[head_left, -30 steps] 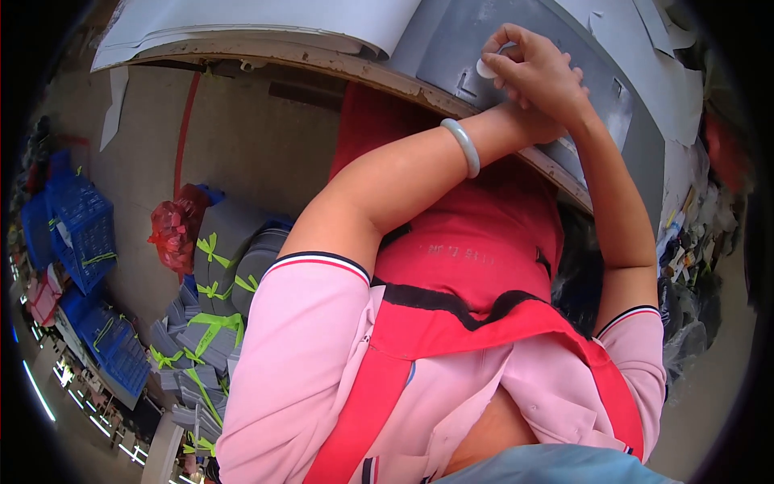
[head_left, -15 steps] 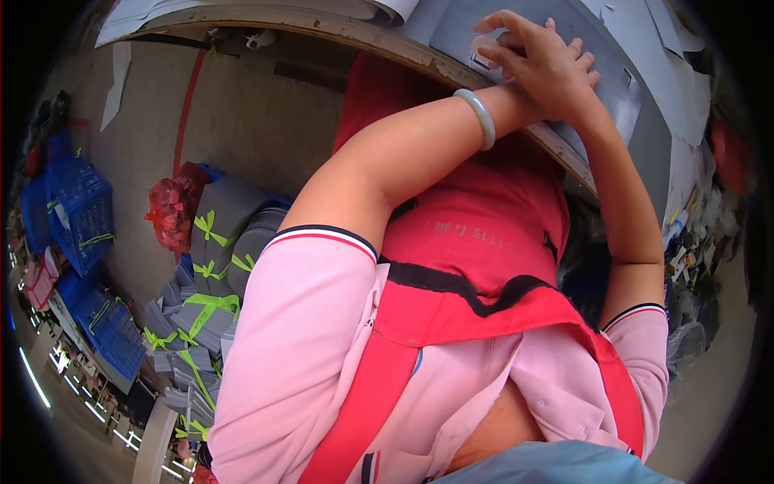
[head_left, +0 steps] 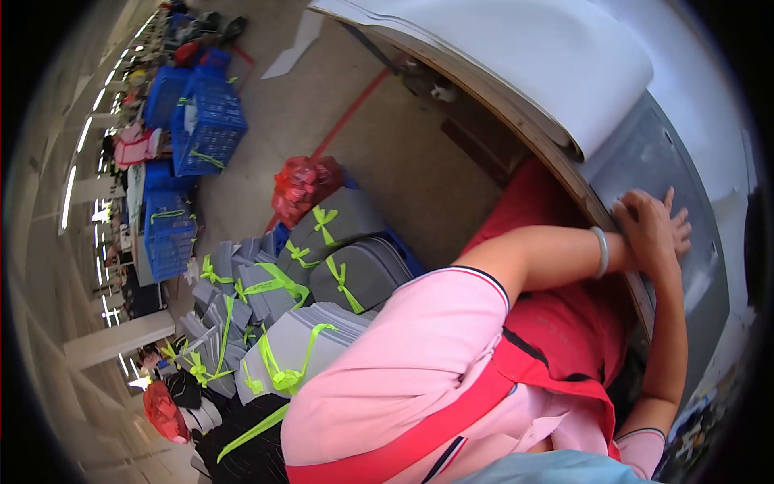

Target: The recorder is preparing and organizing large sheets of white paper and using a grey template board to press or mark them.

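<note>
Both hands, the left hand [head_left: 645, 222] over the right hand [head_left: 673, 230], lie on a flat sheet [head_left: 645, 161] on the surface [head_left: 524, 121], right of the paper stack [head_left: 548, 64]. Tied bundles [head_left: 322, 266] lie on the floor [head_left: 403, 153] to the left, crates [head_left: 205, 121] behind them.

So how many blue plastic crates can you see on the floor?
3 clearly: one blue crate far up the floor, one just behind it, one nearer, by the left wall. More may sit hidden among the clutter beyond.
</note>
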Tool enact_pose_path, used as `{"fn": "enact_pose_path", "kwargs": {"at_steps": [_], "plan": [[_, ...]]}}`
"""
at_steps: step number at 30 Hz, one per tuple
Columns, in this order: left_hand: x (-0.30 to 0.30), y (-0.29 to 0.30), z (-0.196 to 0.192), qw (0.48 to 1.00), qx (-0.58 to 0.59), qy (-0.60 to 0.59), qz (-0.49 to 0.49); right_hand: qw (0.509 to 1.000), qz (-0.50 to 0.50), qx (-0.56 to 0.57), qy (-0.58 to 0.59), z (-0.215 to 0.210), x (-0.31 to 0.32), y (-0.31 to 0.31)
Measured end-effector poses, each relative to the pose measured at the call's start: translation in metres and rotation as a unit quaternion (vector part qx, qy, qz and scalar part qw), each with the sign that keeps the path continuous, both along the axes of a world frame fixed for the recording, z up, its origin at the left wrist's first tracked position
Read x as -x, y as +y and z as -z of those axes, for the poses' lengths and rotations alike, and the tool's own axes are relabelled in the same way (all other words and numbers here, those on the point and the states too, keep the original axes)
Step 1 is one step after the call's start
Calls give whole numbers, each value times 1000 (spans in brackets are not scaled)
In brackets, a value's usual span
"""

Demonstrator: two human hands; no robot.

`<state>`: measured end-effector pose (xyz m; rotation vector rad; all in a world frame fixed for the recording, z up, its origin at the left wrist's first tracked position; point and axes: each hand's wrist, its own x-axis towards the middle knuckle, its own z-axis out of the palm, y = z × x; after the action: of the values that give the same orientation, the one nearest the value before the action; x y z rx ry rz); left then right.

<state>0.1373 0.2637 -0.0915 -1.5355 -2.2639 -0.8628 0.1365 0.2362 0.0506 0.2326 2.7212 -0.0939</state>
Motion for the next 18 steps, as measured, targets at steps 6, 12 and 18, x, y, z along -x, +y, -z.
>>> {"fn": "enact_pose_path", "kwargs": {"at_steps": [6, 12, 18], "plan": [[-11, 1, 9, 985, -151, -88, -8, 874, 59, 401, 267, 69, -39, 78], [-10, 0, -19, 997, -2, -64, 52, 853, 256, 218, 399, 77, -133, 230], [0, -4, -17, 998, 8, -64, 30, 859, 332, 194, 338, 123, -183, 276]]}}
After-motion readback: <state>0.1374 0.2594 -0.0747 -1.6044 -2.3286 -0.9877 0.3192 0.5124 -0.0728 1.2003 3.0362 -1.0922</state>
